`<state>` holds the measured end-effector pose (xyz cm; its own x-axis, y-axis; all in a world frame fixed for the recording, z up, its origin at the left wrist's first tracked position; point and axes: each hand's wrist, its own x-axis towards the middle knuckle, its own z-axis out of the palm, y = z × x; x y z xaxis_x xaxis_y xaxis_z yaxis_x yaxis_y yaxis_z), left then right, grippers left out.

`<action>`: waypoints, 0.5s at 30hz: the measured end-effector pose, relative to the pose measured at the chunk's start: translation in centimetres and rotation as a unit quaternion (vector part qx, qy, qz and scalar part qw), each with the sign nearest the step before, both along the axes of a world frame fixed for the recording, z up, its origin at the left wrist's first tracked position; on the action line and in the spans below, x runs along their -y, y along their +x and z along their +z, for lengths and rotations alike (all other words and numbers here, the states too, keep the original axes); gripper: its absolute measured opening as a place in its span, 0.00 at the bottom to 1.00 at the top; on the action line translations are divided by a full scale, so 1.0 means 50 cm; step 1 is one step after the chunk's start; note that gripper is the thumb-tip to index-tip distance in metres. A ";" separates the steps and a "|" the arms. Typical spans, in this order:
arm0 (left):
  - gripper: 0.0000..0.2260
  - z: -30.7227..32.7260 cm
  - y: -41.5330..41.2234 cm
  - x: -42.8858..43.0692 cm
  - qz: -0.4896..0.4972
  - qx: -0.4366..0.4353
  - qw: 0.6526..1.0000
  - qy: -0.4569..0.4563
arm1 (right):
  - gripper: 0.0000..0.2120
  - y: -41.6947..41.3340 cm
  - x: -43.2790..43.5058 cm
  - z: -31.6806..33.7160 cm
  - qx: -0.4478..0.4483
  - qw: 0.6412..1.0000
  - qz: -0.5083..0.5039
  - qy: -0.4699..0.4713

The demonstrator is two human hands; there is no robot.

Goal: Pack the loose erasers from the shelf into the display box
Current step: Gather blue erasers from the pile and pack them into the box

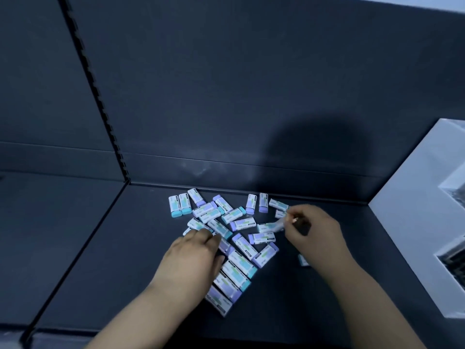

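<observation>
Several loose erasers (236, 238) in white sleeves with teal or purple ends lie scattered on the dark shelf (105, 260). My left hand (191, 258) lies palm down over the left part of the pile, its fingertips on an eraser (198, 225). My right hand (312, 233) reaches over the right part and pinches a blurred eraser (275, 226) at its fingertips. A white box (412, 217) stands at the right edge of the shelf, partly cut off by the frame.
The shelf's dark back wall (226, 109) rises right behind the pile. A slotted upright (98, 96) divides this bay from the one on the left. One eraser (303, 260) lies apart, under my right wrist.
</observation>
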<state>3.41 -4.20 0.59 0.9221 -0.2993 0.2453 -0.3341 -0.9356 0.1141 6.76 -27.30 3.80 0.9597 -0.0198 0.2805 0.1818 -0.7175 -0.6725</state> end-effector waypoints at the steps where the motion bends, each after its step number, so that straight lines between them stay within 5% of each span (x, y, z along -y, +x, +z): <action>1: 0.19 0.001 0.004 -0.008 -0.001 0.002 1.000 -0.009 | 0.07 -0.006 -0.020 0.010 -0.001 1.000 0.024 0.015; 8: 0.21 0.035 0.001 -0.049 -0.016 -0.021 0.981 -0.194 | 0.07 -0.020 -0.174 0.017 -0.086 0.980 0.138 0.112; 15: 0.12 0.025 -0.002 -0.107 0.030 -0.026 0.959 -0.280 | 0.11 -0.014 -0.286 -0.005 -0.108 0.972 0.172 0.121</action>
